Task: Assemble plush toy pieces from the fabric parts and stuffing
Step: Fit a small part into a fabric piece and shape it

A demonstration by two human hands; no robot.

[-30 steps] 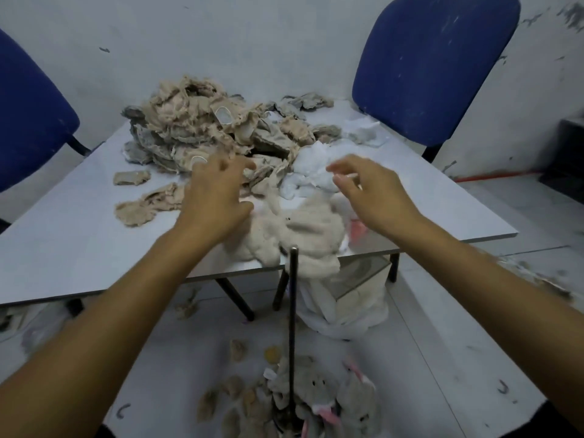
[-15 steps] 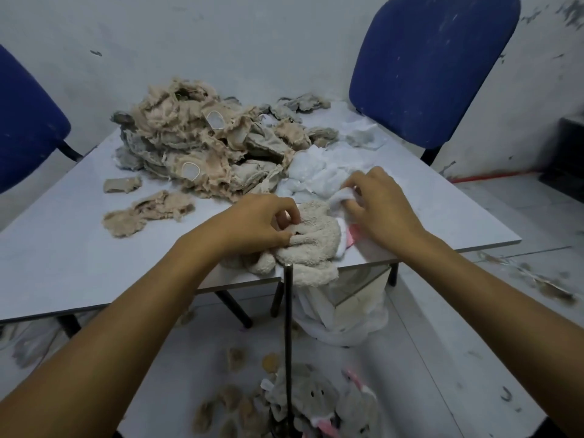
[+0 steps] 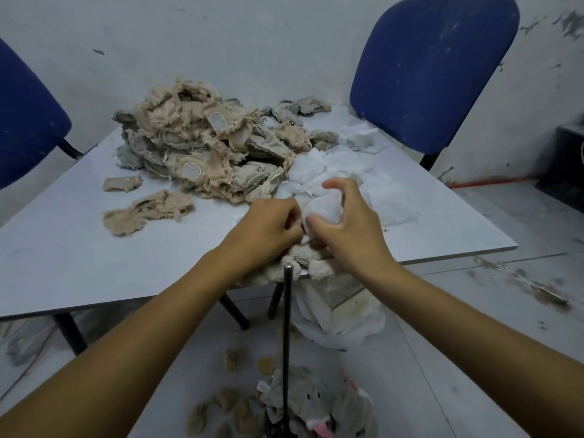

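White stuffing (image 3: 324,210) fills our right hand (image 3: 347,229), fingers curled round it; our left hand (image 3: 268,224) pinches the beige plush piece (image 3: 303,263) overhanging the table's near edge (image 3: 442,257). Behind them a fabric heap (image 3: 202,147) crowds the tabletop; bare surface lies leftward. An upright metal rod (image 3: 287,327) stands just before the edge.

White table (image 3: 79,257), beige fabric pile (image 3: 202,153), white stuffing (image 3: 373,184)
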